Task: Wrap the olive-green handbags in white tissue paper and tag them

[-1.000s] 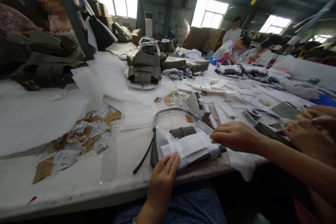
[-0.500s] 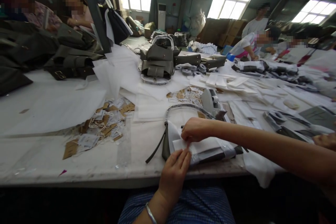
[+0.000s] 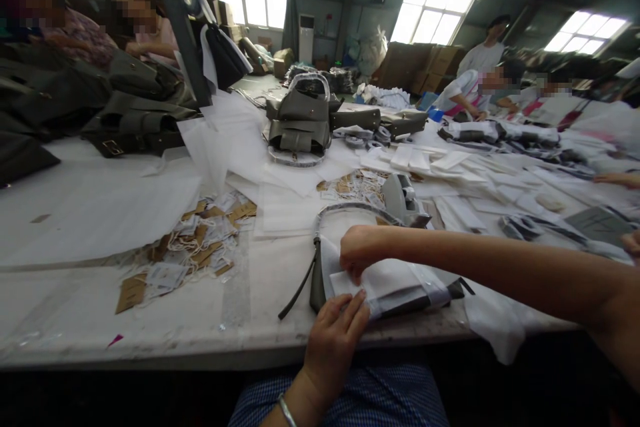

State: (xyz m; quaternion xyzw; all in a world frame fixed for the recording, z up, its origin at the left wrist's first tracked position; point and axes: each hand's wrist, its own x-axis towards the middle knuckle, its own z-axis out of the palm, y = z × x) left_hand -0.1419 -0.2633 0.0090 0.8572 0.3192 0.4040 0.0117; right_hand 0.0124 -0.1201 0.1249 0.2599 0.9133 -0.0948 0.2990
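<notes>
A dark olive handbag [image 3: 317, 290] lies at the table's near edge. White foam sheet [image 3: 395, 277] covers most of its upper side, and clear plastic film wraps its right end. The bag's wrapped handle [image 3: 345, 208] arches away from me; a loose strap [image 3: 299, 290] sticks out at the left. My left hand [image 3: 337, 330] rests on the near side, fingers stretched out over the foam's edge. Just above it, my right hand [image 3: 364, 250] is closed with fingertips down at the foam; whatever they pinch is hidden. A grey tape dispenser [image 3: 395, 197] stands behind the bag.
Paper tags with strings [image 3: 200, 243] are heaped at left, beside white sheets [image 3: 100, 213]. More handbags [image 3: 299, 113] stand further back. Folded foam strips [image 3: 460, 173] cover the table's right side. Several people work around the table; another person's hand [image 3: 631, 242] shows at the right edge.
My right hand has shifted slightly left over the foam, and my left fingers slightly right. The view has tilted a little. Another person's arm has come in at the right edge.
</notes>
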